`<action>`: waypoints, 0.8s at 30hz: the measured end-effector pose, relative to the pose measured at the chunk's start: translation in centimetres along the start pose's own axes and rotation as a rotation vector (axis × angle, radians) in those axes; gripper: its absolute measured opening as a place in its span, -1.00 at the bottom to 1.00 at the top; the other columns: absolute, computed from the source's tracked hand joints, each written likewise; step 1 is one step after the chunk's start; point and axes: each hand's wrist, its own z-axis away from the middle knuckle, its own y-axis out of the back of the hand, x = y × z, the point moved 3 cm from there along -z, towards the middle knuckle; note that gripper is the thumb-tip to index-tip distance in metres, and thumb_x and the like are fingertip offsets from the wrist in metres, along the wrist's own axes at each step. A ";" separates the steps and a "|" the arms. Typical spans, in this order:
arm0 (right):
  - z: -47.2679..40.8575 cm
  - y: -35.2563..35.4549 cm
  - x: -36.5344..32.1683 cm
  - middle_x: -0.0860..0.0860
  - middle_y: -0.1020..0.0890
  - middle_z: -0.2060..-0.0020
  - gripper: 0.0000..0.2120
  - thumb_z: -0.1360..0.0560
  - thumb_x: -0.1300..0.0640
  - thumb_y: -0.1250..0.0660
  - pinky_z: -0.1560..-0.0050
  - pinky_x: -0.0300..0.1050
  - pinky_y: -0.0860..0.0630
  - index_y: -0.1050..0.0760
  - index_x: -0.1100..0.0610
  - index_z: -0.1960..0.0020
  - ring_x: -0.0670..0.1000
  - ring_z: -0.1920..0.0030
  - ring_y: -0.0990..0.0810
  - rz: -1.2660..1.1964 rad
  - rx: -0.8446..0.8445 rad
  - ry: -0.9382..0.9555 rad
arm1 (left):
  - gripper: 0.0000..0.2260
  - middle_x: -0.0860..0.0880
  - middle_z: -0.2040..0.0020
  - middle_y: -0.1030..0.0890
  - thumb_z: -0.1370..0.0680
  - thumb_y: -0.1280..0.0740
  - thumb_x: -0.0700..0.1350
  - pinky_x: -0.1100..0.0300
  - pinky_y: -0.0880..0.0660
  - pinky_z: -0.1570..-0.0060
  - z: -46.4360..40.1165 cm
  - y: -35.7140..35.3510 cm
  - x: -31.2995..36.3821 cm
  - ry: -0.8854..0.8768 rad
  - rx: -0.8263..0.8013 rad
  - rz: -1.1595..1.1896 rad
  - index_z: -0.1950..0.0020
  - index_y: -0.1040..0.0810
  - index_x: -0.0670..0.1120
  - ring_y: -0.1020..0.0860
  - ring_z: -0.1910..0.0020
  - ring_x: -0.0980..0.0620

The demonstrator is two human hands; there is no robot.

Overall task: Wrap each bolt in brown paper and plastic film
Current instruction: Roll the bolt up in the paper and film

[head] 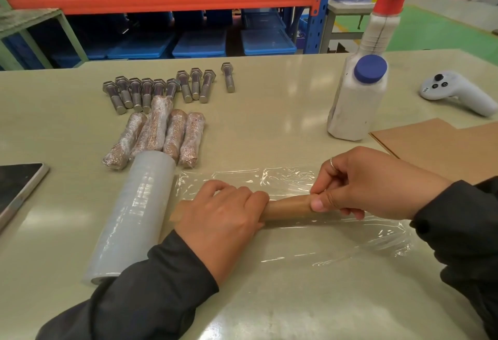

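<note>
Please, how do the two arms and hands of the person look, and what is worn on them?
Both hands are bare, without gloves. The left hand comes out of a long dark grey sleeve. The right hand has the same dark sleeve and wears a thin silver ring on one of its fingers.

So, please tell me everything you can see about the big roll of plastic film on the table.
The roll of plastic film is a thick cylinder of pale grey, glossy, translucent film. It lies on its side on the table, left of both hands, with its far end near the wrapped bolts. A loose clear sheet runs from it to the right, under the paper-wrapped bolt. The left sleeve covers its near end. No hand grips it.
</note>
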 end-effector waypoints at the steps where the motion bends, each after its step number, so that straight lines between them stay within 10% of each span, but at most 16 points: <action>1: 0.1 0.1 0.0 0.00 -0.61 0.49 -0.89 -0.32 0.10 -0.51 0.47 -0.37 -0.41 -0.60 0.05 0.22 -0.13 0.55 -0.47 0.005 -0.002 -0.007 | -0.86 0.00 0.37 -0.57 -0.38 -0.43 -0.07 0.16 -0.48 0.18 0.0 -0.1 0.0 -0.008 0.007 0.008 0.17 -0.63 -0.12 -0.55 0.43 -0.02; 8: 1.0 0.7 -0.2 -0.22 -0.61 0.16 -0.81 -0.37 0.04 -0.41 0.16 -0.39 -0.46 -0.54 -0.18 0.06 -0.24 0.17 -0.55 0.296 -0.052 -0.015 | -0.71 0.01 0.38 -0.57 -0.42 -0.17 -0.02 0.11 -0.25 0.26 -0.1 0.0 0.1 0.006 0.006 0.032 0.16 -0.65 -0.10 -0.52 0.45 0.00; 15: 0.9 0.2 -0.7 -0.28 -0.59 0.44 -0.89 -0.40 0.09 -0.42 0.38 -0.50 -0.36 -0.53 -0.09 0.13 -0.33 0.39 -0.51 0.188 0.027 0.021 | -0.87 -0.03 0.37 -0.56 -0.31 -0.47 -0.14 0.29 -0.42 0.45 -0.3 -0.3 0.5 0.007 -0.028 0.082 0.17 -0.65 -0.13 -0.51 0.44 -0.03; 24: 1.6 0.7 -1.1 -0.26 -0.66 0.21 -0.65 -0.45 0.27 -0.34 0.03 -0.36 -0.48 -0.43 -0.14 -0.07 -0.28 0.17 -0.59 0.226 -0.075 0.050 | -0.76 -0.05 0.37 -0.56 -0.20 -0.60 -0.17 0.28 -0.41 0.44 -0.3 -0.5 0.5 0.037 -0.061 0.107 0.20 -0.64 -0.14 -0.51 0.44 -0.05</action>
